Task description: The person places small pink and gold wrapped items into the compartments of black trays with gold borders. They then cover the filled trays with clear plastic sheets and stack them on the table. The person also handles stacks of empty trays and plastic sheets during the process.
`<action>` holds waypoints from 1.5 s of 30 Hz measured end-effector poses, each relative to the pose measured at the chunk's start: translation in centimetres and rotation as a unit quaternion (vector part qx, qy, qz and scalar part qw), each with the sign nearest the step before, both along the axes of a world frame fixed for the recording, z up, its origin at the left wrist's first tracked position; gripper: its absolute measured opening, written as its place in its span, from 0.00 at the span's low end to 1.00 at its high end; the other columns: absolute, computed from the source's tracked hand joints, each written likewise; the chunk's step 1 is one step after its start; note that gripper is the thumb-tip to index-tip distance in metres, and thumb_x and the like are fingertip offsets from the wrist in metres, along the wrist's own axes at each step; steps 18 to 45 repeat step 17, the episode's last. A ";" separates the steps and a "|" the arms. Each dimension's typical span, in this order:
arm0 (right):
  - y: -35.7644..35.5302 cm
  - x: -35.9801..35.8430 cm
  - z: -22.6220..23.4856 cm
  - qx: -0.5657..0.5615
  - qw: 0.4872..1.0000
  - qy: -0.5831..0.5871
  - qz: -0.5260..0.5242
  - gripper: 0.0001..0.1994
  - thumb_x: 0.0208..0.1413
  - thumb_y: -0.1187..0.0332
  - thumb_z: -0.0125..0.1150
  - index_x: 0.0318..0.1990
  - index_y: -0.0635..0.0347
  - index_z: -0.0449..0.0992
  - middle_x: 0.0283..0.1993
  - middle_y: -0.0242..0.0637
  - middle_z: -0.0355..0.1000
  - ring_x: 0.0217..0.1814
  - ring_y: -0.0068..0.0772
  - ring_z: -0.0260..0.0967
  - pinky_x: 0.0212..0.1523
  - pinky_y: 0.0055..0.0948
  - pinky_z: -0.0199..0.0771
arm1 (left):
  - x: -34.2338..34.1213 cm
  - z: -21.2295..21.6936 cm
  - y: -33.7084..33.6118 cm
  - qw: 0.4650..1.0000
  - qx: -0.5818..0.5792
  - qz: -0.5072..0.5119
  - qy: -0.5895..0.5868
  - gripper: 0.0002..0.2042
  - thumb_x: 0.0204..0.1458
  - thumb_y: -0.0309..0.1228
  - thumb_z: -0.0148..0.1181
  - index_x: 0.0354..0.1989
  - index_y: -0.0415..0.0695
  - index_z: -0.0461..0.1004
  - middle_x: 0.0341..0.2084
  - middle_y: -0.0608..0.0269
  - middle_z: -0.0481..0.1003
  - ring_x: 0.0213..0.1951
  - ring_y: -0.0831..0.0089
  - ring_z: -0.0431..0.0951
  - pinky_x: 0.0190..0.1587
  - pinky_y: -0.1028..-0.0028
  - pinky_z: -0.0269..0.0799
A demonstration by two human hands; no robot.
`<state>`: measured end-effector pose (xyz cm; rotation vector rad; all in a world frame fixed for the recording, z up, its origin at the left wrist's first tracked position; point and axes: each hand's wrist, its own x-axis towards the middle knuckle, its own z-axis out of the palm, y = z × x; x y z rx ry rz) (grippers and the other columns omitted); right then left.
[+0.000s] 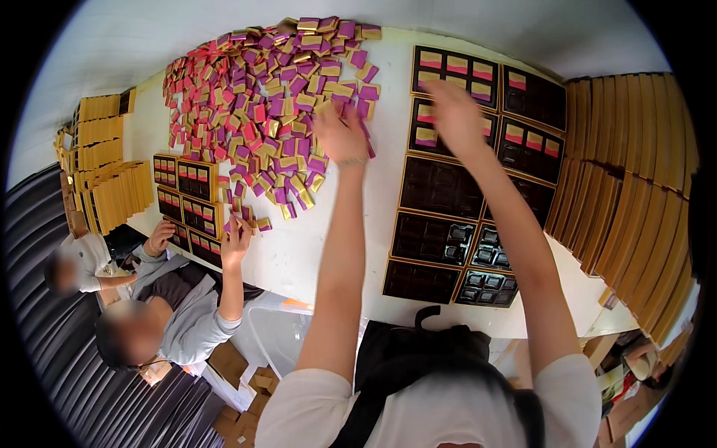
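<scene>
My left hand reaches over the right side of a large heap of small wrapped packets, gold with purple or pink-red. Its fingers are smeared by motion among the packets, so I cannot tell if one is gripped. Over the black compartment trays on the right is my right hand, its blurred fingertips at the far trays. A far-left tray holds several packets; another tray has a row of three. Closer to me, a tray has bare glossy compartments. My right forearm hides parts of the right-hand column.
Stacks of gold-edged boxes line the right side; more stacks stand far left. On the left, a co-worker's hands work beside smaller filled trays. A clear plastic bin sits at the white table's near edge.
</scene>
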<state>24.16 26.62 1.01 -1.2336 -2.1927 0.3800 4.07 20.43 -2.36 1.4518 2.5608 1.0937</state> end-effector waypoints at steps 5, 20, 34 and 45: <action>2.2 -10.8 -2.6 -0.110 0.990 -0.066 -0.059 0.11 0.44 0.76 0.58 0.38 0.62 0.73 0.34 0.41 0.69 0.44 0.44 0.69 0.44 0.36 0.74 | -3.2 1.8 4.5 0.979 -0.194 -0.032 0.055 0.22 0.43 0.39 0.68 0.48 0.48 0.76 0.44 0.56 0.69 0.49 0.57 0.66 0.52 0.62 0.65; -3.0 -1.6 1.9 -0.008 0.973 0.228 -0.021 0.09 0.50 0.77 0.59 0.39 0.56 0.76 0.37 0.42 0.74 0.42 0.44 0.73 0.40 0.35 0.75 | -0.4 4.6 -0.9 0.870 0.067 -0.066 -0.483 0.14 0.49 0.21 0.57 0.46 0.43 0.72 0.25 0.64 0.76 0.25 0.82 0.72 0.25 0.84 0.65; -3.0 -1.6 1.9 -0.008 0.973 0.228 -0.021 0.09 0.50 0.77 0.59 0.39 0.56 0.76 0.37 0.42 0.74 0.42 0.44 0.73 0.40 0.35 0.75 | -0.4 4.6 -0.9 0.870 0.067 -0.066 -0.483 0.14 0.49 0.21 0.57 0.46 0.43 0.72 0.25 0.64 0.76 0.25 0.82 0.72 0.25 0.84 0.65; -3.0 -1.6 1.9 -0.008 0.973 0.228 -0.021 0.09 0.50 0.77 0.59 0.39 0.56 0.76 0.37 0.42 0.74 0.42 0.44 0.73 0.40 0.35 0.75 | -0.4 4.6 -0.9 0.870 0.067 -0.066 -0.483 0.14 0.49 0.21 0.57 0.46 0.43 0.72 0.25 0.64 0.76 0.25 0.82 0.72 0.25 0.84 0.65</action>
